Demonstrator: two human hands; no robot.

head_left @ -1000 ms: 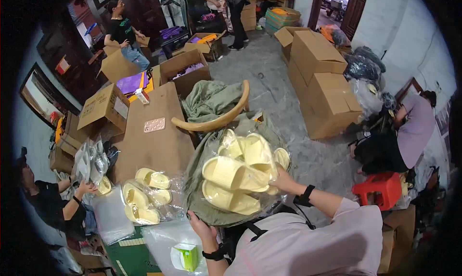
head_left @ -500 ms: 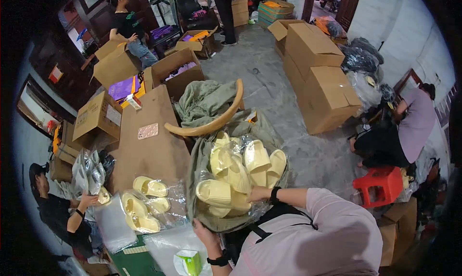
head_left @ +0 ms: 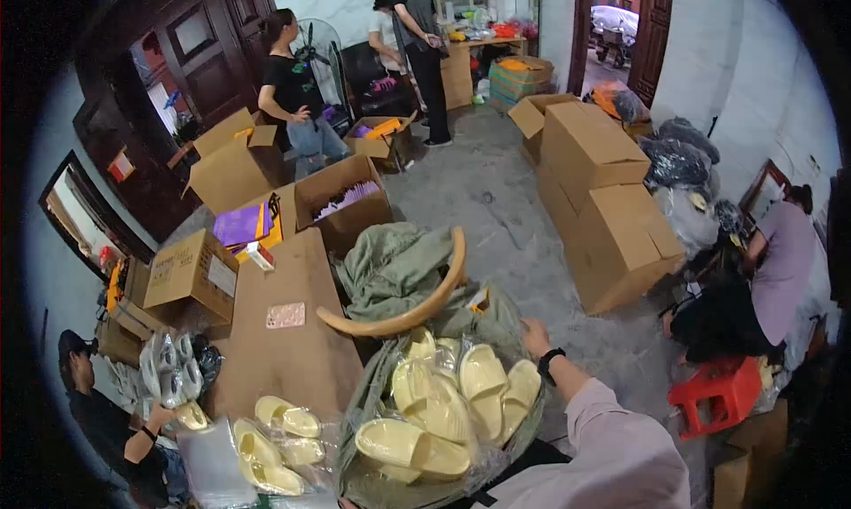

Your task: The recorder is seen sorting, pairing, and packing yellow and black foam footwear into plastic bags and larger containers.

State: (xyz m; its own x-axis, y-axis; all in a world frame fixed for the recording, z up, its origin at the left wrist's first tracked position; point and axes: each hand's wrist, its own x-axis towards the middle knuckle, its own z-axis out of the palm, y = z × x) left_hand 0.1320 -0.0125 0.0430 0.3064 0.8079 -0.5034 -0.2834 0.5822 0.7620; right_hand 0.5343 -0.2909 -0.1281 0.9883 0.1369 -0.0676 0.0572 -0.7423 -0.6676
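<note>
A green cloth sack (head_left: 353, 451) stands in front of me with its mouth wide, filled with pale yellow slippers (head_left: 486, 380) in clear plastic bags. My right hand (head_left: 536, 340) is at the sack's right rim, its fingers closed on the cloth edge. Only a sliver of my left hand (head_left: 347, 504) shows at the lower edge of the view, beside the sack's near left side; its fingers are hidden. Bagged yellow slippers (head_left: 266, 456) lie on the table to the left of the sack. Across the sack's far side curves a wooden chair rail (head_left: 417, 312).
A brown table top (head_left: 288, 358) carries a pink patterned phone (head_left: 286, 316) and a small box (head_left: 260, 256). Large cartons (head_left: 612, 234) stand at right, near a red stool (head_left: 716, 394) and a crouching person. At left, another person holds bagged grey slippers (head_left: 168, 367).
My right hand has left the slippers inside the sack and moved out to its right rim. My left hand has dropped almost out of view. The view has tilted up.
</note>
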